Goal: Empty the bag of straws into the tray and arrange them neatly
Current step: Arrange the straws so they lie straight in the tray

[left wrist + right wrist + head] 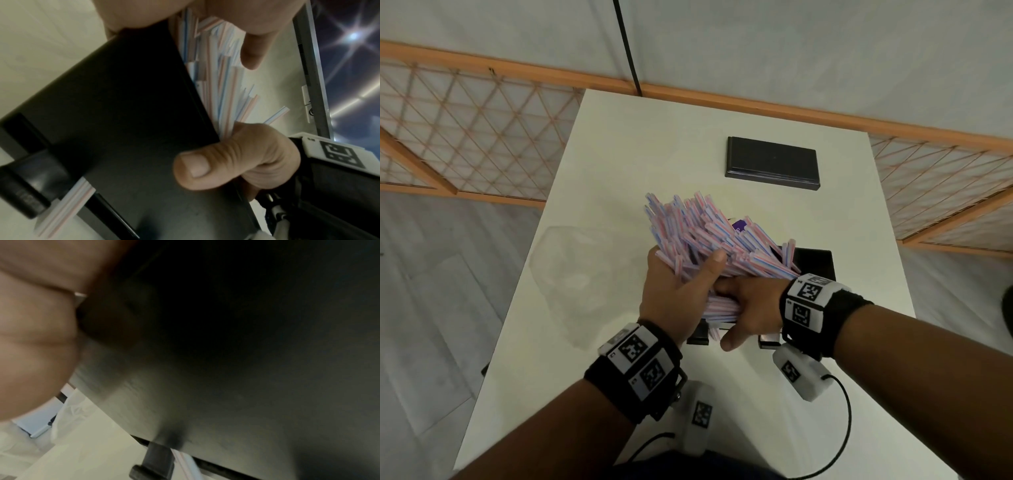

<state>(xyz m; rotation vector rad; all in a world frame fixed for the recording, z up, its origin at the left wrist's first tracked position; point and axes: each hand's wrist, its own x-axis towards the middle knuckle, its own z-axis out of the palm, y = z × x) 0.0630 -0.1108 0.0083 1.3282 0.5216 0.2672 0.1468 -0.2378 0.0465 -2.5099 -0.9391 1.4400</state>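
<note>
A thick bundle of pink, blue and white striped straws [709, 229] fans out up and away from me over the black tray [816, 262]. My left hand [681, 291] grips the bundle round its middle, thumb across the top. My right hand [746, 305] holds the near ends of the straws, its thumb stretched over the tray's near edge. In the left wrist view the straws [222, 81] rise above the tray's dark wall [123, 113], and one straw [65, 206] lies on the table beside a tray foot. The right wrist view shows mostly the tray wall [226, 353].
The clear plastic bag [571, 274] lies flat and crumpled on the white table [637, 144], left of the tray. A second black rectangular tray [772, 162] sits at the back of the table. A small purple thing [739, 226] peeks through the straws. Floor surrounds the table.
</note>
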